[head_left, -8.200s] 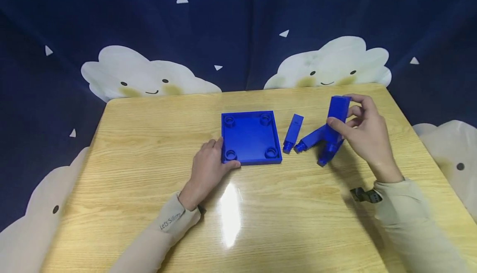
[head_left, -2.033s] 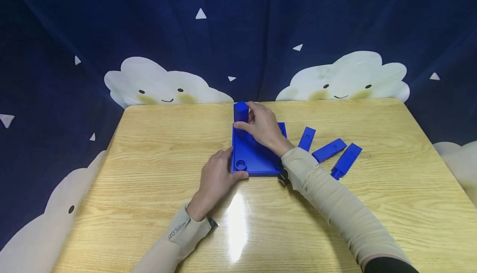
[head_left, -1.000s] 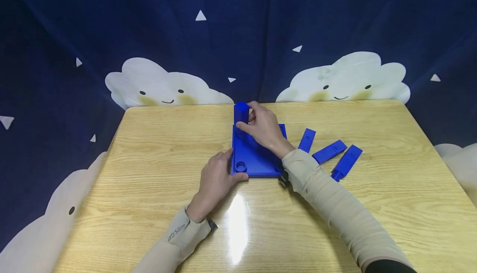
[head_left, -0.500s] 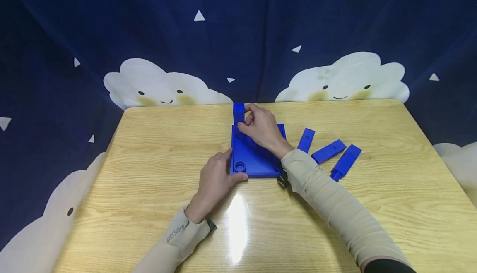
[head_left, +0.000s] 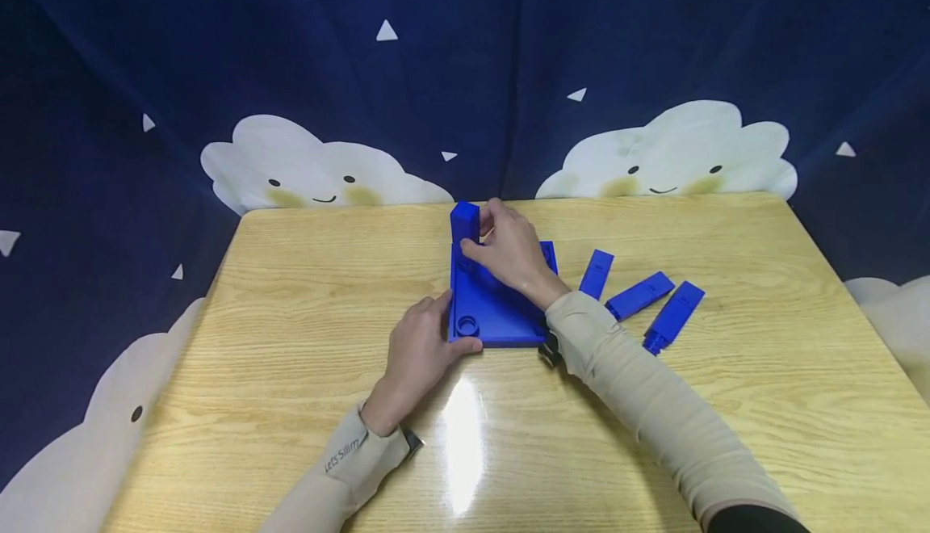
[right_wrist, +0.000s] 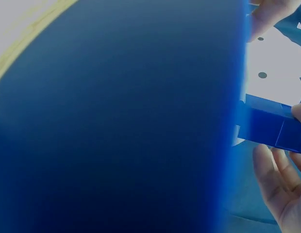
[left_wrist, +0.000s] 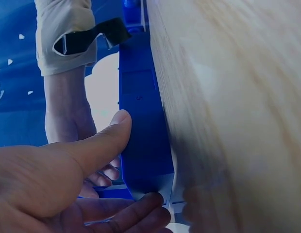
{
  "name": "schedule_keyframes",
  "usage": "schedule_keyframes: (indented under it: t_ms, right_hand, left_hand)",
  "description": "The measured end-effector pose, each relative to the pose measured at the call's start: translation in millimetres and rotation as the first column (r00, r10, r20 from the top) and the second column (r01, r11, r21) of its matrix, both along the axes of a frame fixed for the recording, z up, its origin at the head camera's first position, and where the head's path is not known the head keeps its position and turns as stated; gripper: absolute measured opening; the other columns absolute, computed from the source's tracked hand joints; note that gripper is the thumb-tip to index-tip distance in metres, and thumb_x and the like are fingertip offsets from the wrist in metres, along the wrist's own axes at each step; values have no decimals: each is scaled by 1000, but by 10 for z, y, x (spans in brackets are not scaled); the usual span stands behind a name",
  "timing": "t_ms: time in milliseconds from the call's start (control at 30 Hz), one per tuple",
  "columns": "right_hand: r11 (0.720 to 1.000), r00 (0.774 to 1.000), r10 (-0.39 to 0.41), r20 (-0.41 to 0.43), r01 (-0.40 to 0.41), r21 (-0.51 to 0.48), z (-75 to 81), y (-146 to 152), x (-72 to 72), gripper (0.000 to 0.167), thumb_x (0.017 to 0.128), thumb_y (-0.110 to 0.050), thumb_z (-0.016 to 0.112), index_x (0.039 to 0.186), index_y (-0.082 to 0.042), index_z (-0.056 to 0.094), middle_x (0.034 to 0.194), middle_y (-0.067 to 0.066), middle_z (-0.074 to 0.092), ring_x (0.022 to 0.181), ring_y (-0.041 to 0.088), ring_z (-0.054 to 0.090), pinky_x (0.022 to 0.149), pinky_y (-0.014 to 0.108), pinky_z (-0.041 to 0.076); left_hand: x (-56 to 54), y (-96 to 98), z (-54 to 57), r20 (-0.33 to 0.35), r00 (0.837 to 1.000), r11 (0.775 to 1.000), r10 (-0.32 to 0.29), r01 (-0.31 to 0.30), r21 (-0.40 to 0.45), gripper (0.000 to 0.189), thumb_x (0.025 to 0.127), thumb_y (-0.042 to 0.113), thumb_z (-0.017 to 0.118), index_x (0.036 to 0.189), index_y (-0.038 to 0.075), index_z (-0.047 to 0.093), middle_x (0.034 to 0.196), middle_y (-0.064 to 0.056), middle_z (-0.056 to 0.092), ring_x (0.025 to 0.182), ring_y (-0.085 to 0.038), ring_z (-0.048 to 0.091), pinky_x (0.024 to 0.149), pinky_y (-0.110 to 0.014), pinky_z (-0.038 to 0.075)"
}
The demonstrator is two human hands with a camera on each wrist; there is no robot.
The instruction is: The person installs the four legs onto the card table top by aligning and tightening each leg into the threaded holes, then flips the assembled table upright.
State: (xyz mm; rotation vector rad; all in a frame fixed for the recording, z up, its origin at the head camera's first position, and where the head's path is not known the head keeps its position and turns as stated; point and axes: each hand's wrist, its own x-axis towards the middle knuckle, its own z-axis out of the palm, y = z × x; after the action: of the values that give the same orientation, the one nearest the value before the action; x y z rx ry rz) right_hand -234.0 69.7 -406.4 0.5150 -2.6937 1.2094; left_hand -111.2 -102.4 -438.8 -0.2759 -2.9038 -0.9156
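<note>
A shallow blue square panel (head_left: 501, 315) with a raised rim and round corner sockets lies face up on the table. My left hand (head_left: 421, 347) grips its near left corner, thumb along the front edge, as the left wrist view also shows. At the far left corner stands a blue square leg (head_left: 465, 224), upright over the socket there. My right hand (head_left: 514, 252) pinches this leg between thumb and fingers from the right. The leg's lower end is hidden behind the rim in the right wrist view, where the panel fills much of the picture. An uncovered socket (head_left: 467, 325) shows at the near left.
Three more blue legs lie right of the panel: one close by (head_left: 597, 273), a middle leg (head_left: 641, 295), and an outer leg (head_left: 676, 315) with its threaded end toward me. My right forearm (head_left: 654, 404) crosses above the table's right part. A dark cloud-patterned curtain (head_left: 472, 73) hangs behind.
My right hand has brought the leg from the right side to the panel's far left corner. Over the last second the leg has turned about its upright axis. The left hand keeps its grip.
</note>
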Motion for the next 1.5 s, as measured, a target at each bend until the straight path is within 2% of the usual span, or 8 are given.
schedule_keyframes:
  t_ms: [100, 333, 500, 633, 967, 1267, 1400, 1500]
  right_hand:
    - [1000, 1000, 6, 6, -6, -13, -2, -6, -2, 38, 94, -24, 85, 115, -2, 62, 100, 11, 65, 86, 26, 66, 77, 40, 54]
    - [999, 998, 40, -39, -40, 4, -38, -24, -12, 66, 94, -27, 90, 145, 4, 62, 87, 6, 59, 81, 23, 57, 75, 37, 44]
    - [999, 999, 37, -40, -37, 6, -41, -30, -15, 59, 94, -25, 91, 139, 3, 66, 85, 6, 59, 80, 24, 56, 73, 37, 43]
    - [1000, 999, 31, -33, -31, 1, -25, -26, -5, 50, 95, -21, 89, 134, 4, 69, 85, 7, 64, 78, 23, 62, 75, 38, 48]
    - [1000, 998, 28, -53, -28, -6, -19, -21, 0, 46, 93, -13, 81, 133, 7, 69, 86, 7, 70, 77, 23, 66, 81, 42, 54]
    - [1000, 1000, -6, -18, 7, 12, -26, -2, 20, 36, 93, -24, 87, 110, -3, 64, 100, 10, 66, 89, 27, 65, 80, 42, 52]
    - [1000, 1000, -13, -9, 13, 24, -27, -1, 26, 37, 94, -25, 88, 110, -3, 63, 108, 12, 65, 95, 29, 65, 84, 43, 54]
    - [1000, 1000, -4, 2, 4, 10, -29, -6, 25, 40, 95, -25, 88, 116, -1, 64, 103, 11, 66, 93, 27, 65, 83, 41, 54]
  left_hand:
    - [1, -4, 2, 1, 1000, 1000, 0, 0, 0, 93, 79, 38, 100, 149, -8, 60, 106, -15, 71, 90, -27, 64, 76, -46, 55]
    - [3, -11, -18, -3, 1000, 1000, 0, 0, -17, 93, 78, 38, 101, 149, -7, 61, 100, -13, 69, 84, -24, 60, 71, -44, 53]
    - [2, -10, -22, -9, 1000, 1000, -5, 5, -9, 92, 78, 37, 101, 149, -8, 61, 102, -15, 70, 87, -26, 61, 73, -45, 54]
    - [1, -11, -16, -9, 1000, 1000, -7, 7, -9, 93, 78, 38, 100, 149, -8, 61, 102, -15, 70, 87, -26, 62, 73, -45, 54]
    - [6, -10, -17, -23, 1000, 1000, -5, 5, -9, 92, 77, 38, 101, 147, -8, 62, 100, -14, 70, 86, -26, 62, 72, -45, 54]
    - [4, -4, -21, -9, 1000, 1000, -3, 3, -6, 93, 78, 38, 101, 148, -8, 61, 102, -15, 70, 86, -26, 61, 72, -44, 53]
    - [7, -2, -15, -4, 1000, 1000, -4, 4, -5, 93, 79, 38, 100, 148, -9, 61, 104, -16, 71, 87, -25, 61, 73, -43, 53]
    - [10, -3, -17, -5, 1000, 1000, -4, 4, -9, 92, 79, 38, 100, 148, -9, 62, 103, -15, 70, 86, -25, 60, 72, -43, 53]
